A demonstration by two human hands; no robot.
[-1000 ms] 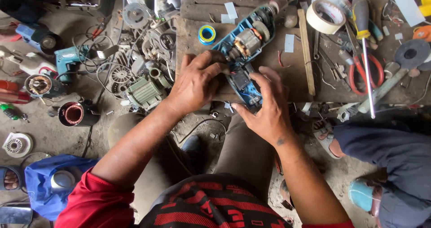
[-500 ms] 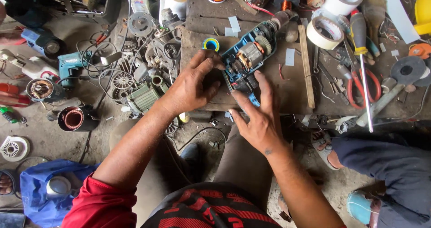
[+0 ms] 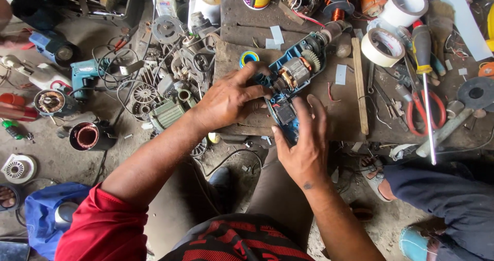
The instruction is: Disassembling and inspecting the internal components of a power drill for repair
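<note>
An opened blue power drill [image 3: 294,76] lies on a low wooden workbench [image 3: 350,112], its copper-wound motor and gear exposed. My left hand [image 3: 226,99] rests on the drill's left side, fingers pressing at the open housing near the motor. My right hand [image 3: 303,142] covers the handle end, fingers spread and curled around the lower blue shell. A small blue and yellow tape roll [image 3: 248,58] sits just above my left hand.
Red-handled pliers [image 3: 424,112], a long screwdriver [image 3: 424,70], white tape rolls [image 3: 382,46], copper wire spools and a can crowd the bench. Motor parts and another blue drill [image 3: 85,76] litter the floor at left. Another person's legs [image 3: 442,199] are at right.
The view has shifted closer to the bench. My right hand has slid up along the drill's handle, and my left fingers have moved further onto the open housing.
</note>
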